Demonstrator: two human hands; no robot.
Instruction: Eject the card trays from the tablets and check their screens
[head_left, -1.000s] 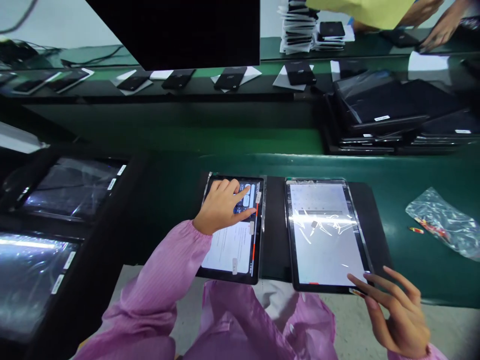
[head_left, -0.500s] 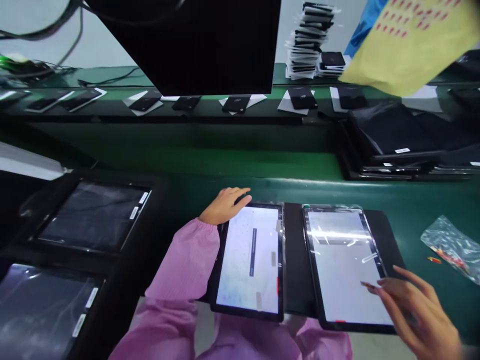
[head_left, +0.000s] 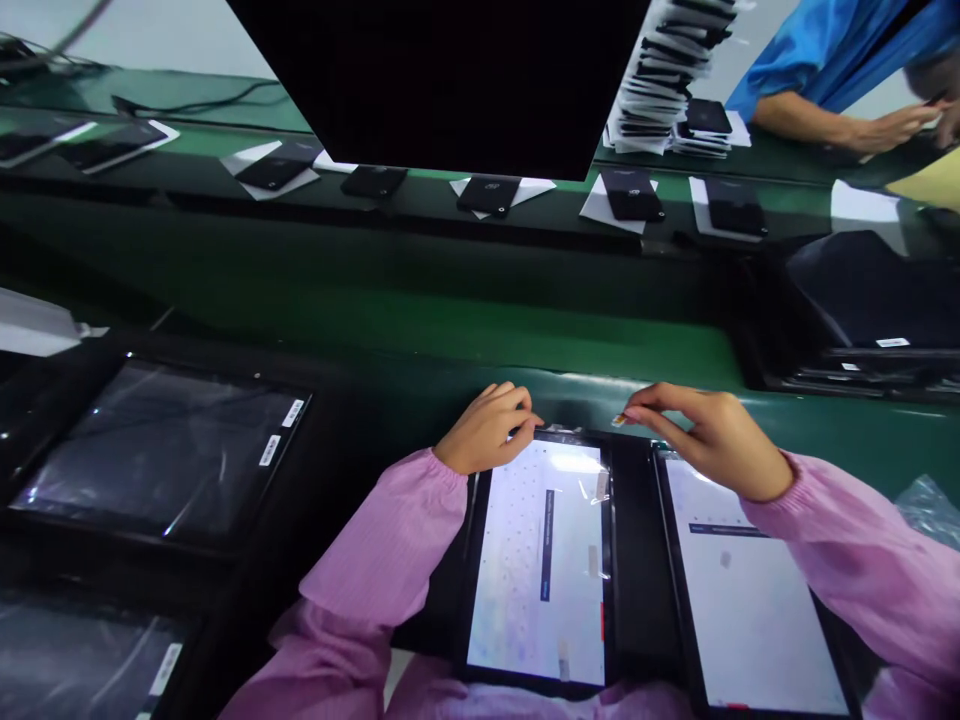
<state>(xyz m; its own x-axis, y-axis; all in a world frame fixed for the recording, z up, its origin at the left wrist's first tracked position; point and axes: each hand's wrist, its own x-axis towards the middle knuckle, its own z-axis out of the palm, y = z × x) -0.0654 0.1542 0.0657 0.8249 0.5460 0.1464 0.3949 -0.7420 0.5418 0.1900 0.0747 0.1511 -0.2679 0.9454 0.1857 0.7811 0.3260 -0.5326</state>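
Observation:
My left hand (head_left: 491,428) rests at the top left corner of the left tablet (head_left: 537,570). Its fingers are curled in toward the thumb, and whatever they may hold is hidden. The left tablet's screen is lit, with a dark message box across it. Over the upper edge of the right tablet (head_left: 757,610) is my right hand (head_left: 705,435), pinching a small card (head_left: 619,420) that looks like a SIM card. The card is held just beyond the left tablet's top right corner. The right tablet is also lit and shows a dark message bar, partly covered by my wrist.
Wrapped dark tablets (head_left: 161,445) lie at left. Dark covers (head_left: 885,290) are stacked at right, near a clear plastic bag (head_left: 930,510). Above hangs a large black panel (head_left: 450,80). Small black devices (head_left: 491,193) line the shelf; a co-worker's blue sleeve (head_left: 795,55) shows behind.
My right hand has moved from the right tablet's lower right up and left to the top edges, still pinching the small card. My left fingers have curled. A message bar appeared on the right tablet.

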